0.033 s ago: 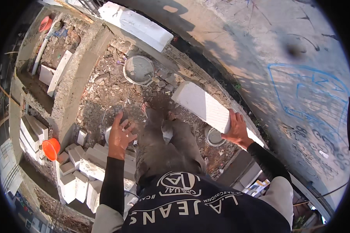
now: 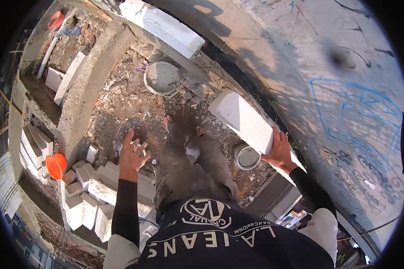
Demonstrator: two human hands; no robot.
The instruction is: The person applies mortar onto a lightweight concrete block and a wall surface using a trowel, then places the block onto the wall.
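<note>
My right hand (image 2: 279,151) lies across a long white block (image 2: 243,120) on the low wall at the right. Its fingers reach over the top and its thumb presses the near side. Another white block (image 2: 292,172) continues the row just beyond that hand, toward me. My left hand (image 2: 133,158) is in the air left of my legs, fingers apart and nothing in it. Below and beside it are stacked grey-white blocks (image 2: 104,190). A small round bucket (image 2: 248,158) stands on the ground close to the long block.
A larger bucket of grey mix (image 2: 162,79) stands ahead on rubble-strewn soil (image 2: 130,96). Farther along the wall lies another white block (image 2: 164,28). An orange bucket (image 2: 56,166) is at left, near a concrete beam (image 2: 92,67). A tall grey wall (image 2: 296,49) rises on the right.
The long block and my right hand have shifted slightly right, toward the tall wall. My left hand has drifted a little left, still open. The whole view has moved slightly.
</note>
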